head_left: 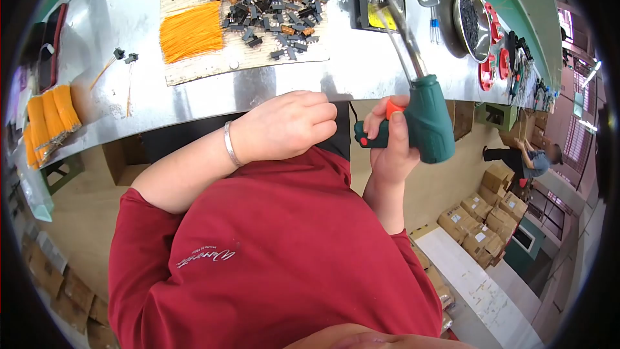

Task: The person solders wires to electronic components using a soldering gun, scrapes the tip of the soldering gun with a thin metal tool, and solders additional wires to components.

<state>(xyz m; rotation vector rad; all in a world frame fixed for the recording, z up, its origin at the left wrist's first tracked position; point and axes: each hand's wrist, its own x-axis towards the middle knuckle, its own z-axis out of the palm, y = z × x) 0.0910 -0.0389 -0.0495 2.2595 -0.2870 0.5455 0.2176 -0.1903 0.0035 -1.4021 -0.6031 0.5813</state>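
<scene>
My right hand (pixel 394 139) is wrapped round the grip of a green soldering gun (pixel 429 119) with an orange trigger, its metal tip pointing up over the table's edge. My left hand (pixel 287 124) rests near the table edge with its fingers curled together; whether it holds anything is hidden. Beyond it, a wooden board (pixel 245 70) bears a bundle of orange wires (pixel 192 31) and a heap of small black switches (pixel 274 0).
At the left are orange wire bundles (pixel 53 116) and two wired parts (pixel 129 84). On the right stand a black tray (pixel 358 0), a metal bowl (pixel 460 26), red tape rolls (pixel 485 72) and tools. Another person (pixel 533 161) is in the background near cardboard boxes (pixel 478 232).
</scene>
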